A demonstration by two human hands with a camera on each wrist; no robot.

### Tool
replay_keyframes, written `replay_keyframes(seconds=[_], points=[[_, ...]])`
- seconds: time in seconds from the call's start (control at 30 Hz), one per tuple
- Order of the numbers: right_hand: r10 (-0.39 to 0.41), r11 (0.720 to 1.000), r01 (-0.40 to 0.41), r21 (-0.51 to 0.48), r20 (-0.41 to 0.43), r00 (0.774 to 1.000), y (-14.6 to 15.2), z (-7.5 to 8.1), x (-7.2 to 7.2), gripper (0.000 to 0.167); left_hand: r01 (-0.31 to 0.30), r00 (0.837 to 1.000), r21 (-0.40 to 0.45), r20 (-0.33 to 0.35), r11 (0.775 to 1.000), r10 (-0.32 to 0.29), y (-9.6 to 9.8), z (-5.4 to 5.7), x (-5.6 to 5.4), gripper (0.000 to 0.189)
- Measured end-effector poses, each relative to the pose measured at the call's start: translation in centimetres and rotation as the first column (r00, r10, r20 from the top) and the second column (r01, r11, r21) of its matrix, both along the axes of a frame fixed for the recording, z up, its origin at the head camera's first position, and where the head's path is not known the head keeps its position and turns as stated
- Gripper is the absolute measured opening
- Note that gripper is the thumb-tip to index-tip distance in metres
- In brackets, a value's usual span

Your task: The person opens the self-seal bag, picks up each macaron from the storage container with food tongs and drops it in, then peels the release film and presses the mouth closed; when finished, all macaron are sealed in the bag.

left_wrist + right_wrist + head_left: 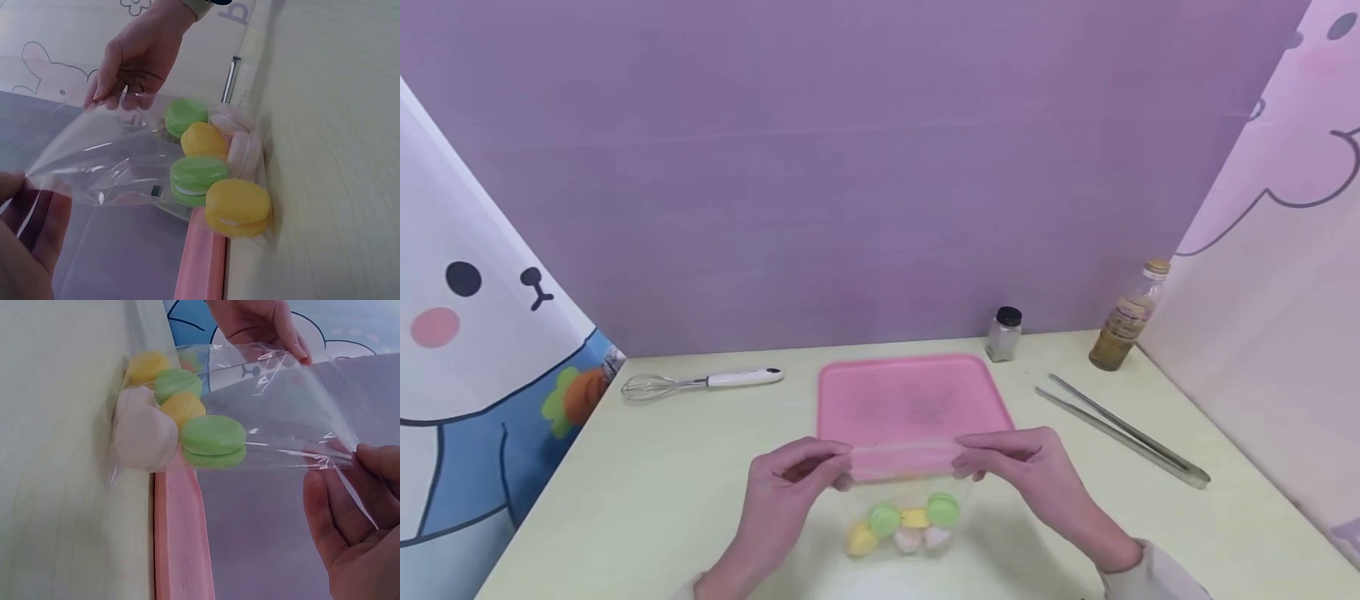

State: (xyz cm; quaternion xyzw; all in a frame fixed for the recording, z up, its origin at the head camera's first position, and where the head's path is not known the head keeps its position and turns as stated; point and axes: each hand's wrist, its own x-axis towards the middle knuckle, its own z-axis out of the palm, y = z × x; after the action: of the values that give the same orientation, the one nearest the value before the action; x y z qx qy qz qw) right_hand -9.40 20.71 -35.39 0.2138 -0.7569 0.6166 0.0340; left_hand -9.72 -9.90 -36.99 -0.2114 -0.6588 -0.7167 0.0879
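Between both hands hangs a clear plastic bag (904,492) with several green, yellow and pale pink macarons at its bottom. A green macaron (214,440) and a yellow macaron (237,207) show plainly through the film. My left hand (786,487) pinches the bag's top left corner between thumb and fingers. At the top right corner my right hand (1030,471) pinches it the same way. The top edge is stretched straight between them. In both wrist views the bag's lower end is right at the table surface, in front of the pink tray (917,400).
A whisk (700,382) with a white handle lies at the back left. Behind the tray on the right stands a small black-capped jar (1003,335). Metal tongs (1123,429) lie on the right, near a bottle of amber liquid (1123,321). A purple wall (850,183) closes the back.
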Motion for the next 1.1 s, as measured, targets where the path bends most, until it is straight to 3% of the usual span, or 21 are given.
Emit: replay_keyframes(seconds=[0.37, 0.7, 0.87, 1.1], points=[[0.108, 0.987, -0.121, -0.104, -0.126, 0.986, 0.3, -0.9, -0.3, 0.024, 0.161, 0.985, 0.023, -0.066, 0.987, -0.159, -0.9, -0.3, -0.9, 0.015], [0.075, 0.987, -0.088, -0.133, -0.100, 0.992, 0.2, -1.4, -0.2, 0.019, 0.320, 0.935, 0.054, -0.182, 0.946, -0.306, -1.4, -0.7, -1.6, 0.023], [0.109, 0.985, -0.125, -0.117, -0.131, 0.985, 0.3, -1.4, -0.3, 0.019, 0.358, 0.916, 0.040, -0.210, 0.933, -0.342, -1.6, -0.8, -1.7, 0.024], [0.177, 0.972, -0.205, -0.118, -0.212, 0.961, 0.4, -1.5, -0.7, 0.026, 0.362, 0.910, 0.002, -0.219, 0.932, -0.353, -1.7, -0.7, -1.8, 0.025]])
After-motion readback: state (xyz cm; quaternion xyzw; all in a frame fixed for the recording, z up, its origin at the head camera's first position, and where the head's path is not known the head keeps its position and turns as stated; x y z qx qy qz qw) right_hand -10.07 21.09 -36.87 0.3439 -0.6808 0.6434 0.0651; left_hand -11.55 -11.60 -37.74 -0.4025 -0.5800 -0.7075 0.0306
